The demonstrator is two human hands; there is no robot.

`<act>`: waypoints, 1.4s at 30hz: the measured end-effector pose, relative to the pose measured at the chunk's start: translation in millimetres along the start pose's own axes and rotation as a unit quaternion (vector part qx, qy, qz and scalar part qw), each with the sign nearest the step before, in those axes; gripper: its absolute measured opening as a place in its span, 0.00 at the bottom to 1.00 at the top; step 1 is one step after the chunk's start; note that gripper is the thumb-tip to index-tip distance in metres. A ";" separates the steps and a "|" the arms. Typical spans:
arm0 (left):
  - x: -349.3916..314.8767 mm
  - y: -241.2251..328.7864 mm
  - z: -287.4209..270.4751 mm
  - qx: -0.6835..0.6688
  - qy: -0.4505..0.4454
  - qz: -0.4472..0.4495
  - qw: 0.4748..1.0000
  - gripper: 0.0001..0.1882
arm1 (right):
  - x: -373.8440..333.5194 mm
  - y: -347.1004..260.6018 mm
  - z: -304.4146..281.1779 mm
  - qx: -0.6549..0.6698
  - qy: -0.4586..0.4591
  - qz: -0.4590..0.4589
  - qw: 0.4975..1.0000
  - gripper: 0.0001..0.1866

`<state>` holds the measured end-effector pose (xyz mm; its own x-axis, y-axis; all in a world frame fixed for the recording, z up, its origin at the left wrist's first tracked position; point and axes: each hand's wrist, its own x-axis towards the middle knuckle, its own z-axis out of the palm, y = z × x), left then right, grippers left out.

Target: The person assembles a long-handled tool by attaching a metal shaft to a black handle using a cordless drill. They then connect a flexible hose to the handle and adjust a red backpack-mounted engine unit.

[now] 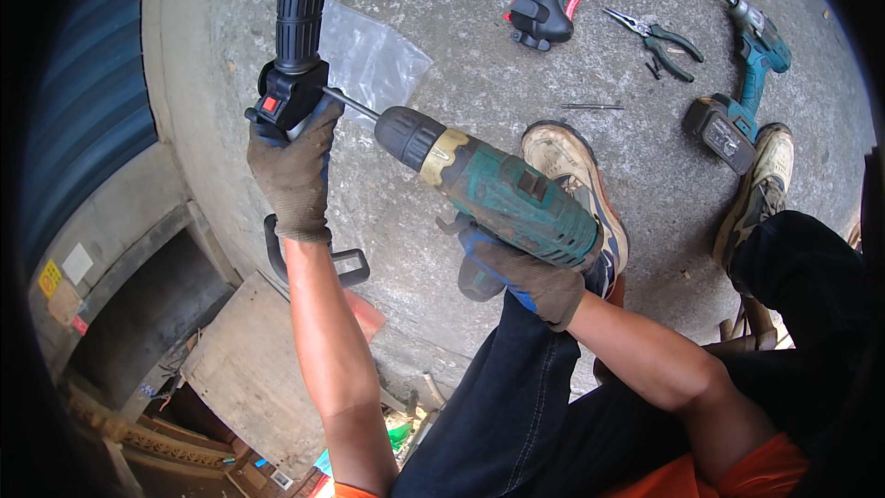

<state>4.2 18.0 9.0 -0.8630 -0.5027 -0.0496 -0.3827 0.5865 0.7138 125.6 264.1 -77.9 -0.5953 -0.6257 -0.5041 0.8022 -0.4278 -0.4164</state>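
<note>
My left hand (290, 166), in a brown and blue work glove, is closed around the lower end of a black ribbed handle (301, 14) with a small red switch. In my right hand (539, 286), gloved the same way, is a worn green cordless drill (516, 198), gripped from beneath. Its long driver bit (358, 106) reaches left to the black housing just above my left fingers. The bit's tip is hidden at the housing. A black loop-shaped part (348, 267) shows beside my left wrist; I cannot tell what it joins.
On the concrete ground lie a clear plastic bag (383, 55), a black grip with red levers (544, 14), long-nose pliers (666, 41), a thin metal bit (593, 107) and a second teal drill (756, 60). My shoe (562, 152) sits behind the drill. A wooden board (263, 369) lies left.
</note>
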 end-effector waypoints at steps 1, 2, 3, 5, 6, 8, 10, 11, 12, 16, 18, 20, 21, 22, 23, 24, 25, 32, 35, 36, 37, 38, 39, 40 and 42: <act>-0.2 -0.4 0.4 -0.007 -0.004 0.010 1.000 0.19 | 0.4 0.8 -0.5 0.003 -0.003 0.009 1.000 0.25; -0.1 -1.0 1.3 -0.012 0.000 0.013 1.000 0.19 | 1.2 1.6 -0.9 -0.007 -0.005 0.005 1.000 0.25; -0.2 -1.6 2.1 -0.023 -0.001 0.019 1.000 0.19 | 1.8 2.1 -1.4 -0.017 -0.008 0.002 1.000 0.25; -0.1 -1.9 1.5 -0.008 0.006 0.012 1.000 0.19 | 2.9 2.7 -2.4 -0.022 -0.008 -0.007 1.000 0.25; -0.2 -1.9 1.1 -0.005 0.009 0.005 1.000 0.19 | 3.3 2.8 -2.8 -0.016 -0.006 -0.013 1.000 0.25; 0.0 -1.9 0.3 0.005 0.005 0.010 1.000 0.19 | 3.9 3.2 -3.3 -0.011 -0.005 -0.009 1.000 0.25; 0.1 -1.8 0.0 0.003 0.003 0.008 1.000 0.19 | 3.9 3.5 -3.5 -0.011 -0.009 0.010 1.000 0.25; 0.1 -1.8 0.3 -0.003 0.002 0.007 1.000 0.19 | 4.1 3.5 -3.7 -0.014 -0.011 -0.003 1.000 0.25; 0.0 -1.8 0.5 -0.009 0.000 0.005 1.000 0.19 | 3.9 3.4 -3.7 -0.017 -0.013 -0.015 1.000 0.25; -1.2 -1.6 1.3 -0.008 -0.003 0.011 1.000 0.19 | 5.3 0.8 -4.8 -0.015 -0.015 0.008 1.000 0.24; -0.8 -1.7 0.1 -0.012 -0.013 0.004 1.000 0.18 | 5.8 -1.9 -5.3 -0.014 -0.022 -0.030 0.999 0.25; 1.7 -1.9 -3.8 -0.002 -0.019 -0.002 1.000 0.17 | 4.0 -6.0 -6.5 0.002 -0.022 -0.041 0.999 0.25; 4.2 -2.2 -6.9 -0.007 -0.021 -0.005 1.000 0.17 | 2.6 -9.1 -8.3 0.017 -0.017 -0.032 0.999 0.25; 5.9 -3.3 -9.3 0.003 -0.014 -0.014 1.000 0.18 | 0.3 -12.8 -10.5 0.033 -0.013 -0.023 0.999 0.25; 8.1 -4.3 -13.0 -0.002 -0.017 -0.015 1.000 0.18 | -0.5 -17.8 -14.5 0.035 0.006 -0.040 0.999 0.25; 10.7 -4.5 -17.8 -0.006 -0.022 -0.015 1.000 0.18 | -2.9 -25.0 -21.5 0.038 0.025 -0.058 0.997 0.25; 12.5 -4.1 -23.6 -0.013 -0.033 -0.013 0.999 0.19 | -5.8 -33.1 -29.4 0.042 0.059 -0.042 0.996 0.25; -6.1 9.4 -38.6 -0.006 -0.004 -0.032 0.999 0.20 | 31.3 -138.5 -179.8 0.080 0.186 -0.272 0.941 0.18; -27.0 12.9 -15.8 -0.030 -0.032 -0.050 0.998 0.22 | 27.4 -174.6 -247.4 0.059 0.272 -0.239 0.930 0.17; -34.2 12.8 -6.4 0.007 -0.034 -0.054 0.998 0.22 | 28.9 -183.0 -264.9 0.055 0.289 -0.238 0.926 0.17; -41.2 11.6 4.8 -0.016 -0.041 -0.068 0.997 0.24 | 31.3 -189.1 -279.2 0.062 0.299 -0.243 0.920 0.17; -43.8 10.5 13.0 -0.011 -0.046 -0.071 0.996 0.25 | 32.4 -191.1 -289.3 0.070 0.305 -0.252 0.916 0.17; -47.5 9.2 21.8 -0.003 -0.053 -0.085 0.995 0.25 | 32.0 -192.1 -295.7 0.077 0.320 -0.264 0.907 0.17; -50.2 7.7 29.7 0.015 -0.051 -0.082 0.995 0.26 | 30.9 -191.9 -298.3 0.075 0.309 -0.244 0.916 0.18; -56.2 5.9 42.2 0.031 -0.060 -0.121 0.990 0.24 | 23.6 -194.8 -293.7 0.066 0.341 -0.218 0.912 0.20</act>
<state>36.5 76.5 -13.5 -0.7756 -0.5558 -0.2990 -0.5989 0.4985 0.6267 -57.9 524.2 -230.9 -0.7129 0.1542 -0.6841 0.4545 -0.6413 -0.6182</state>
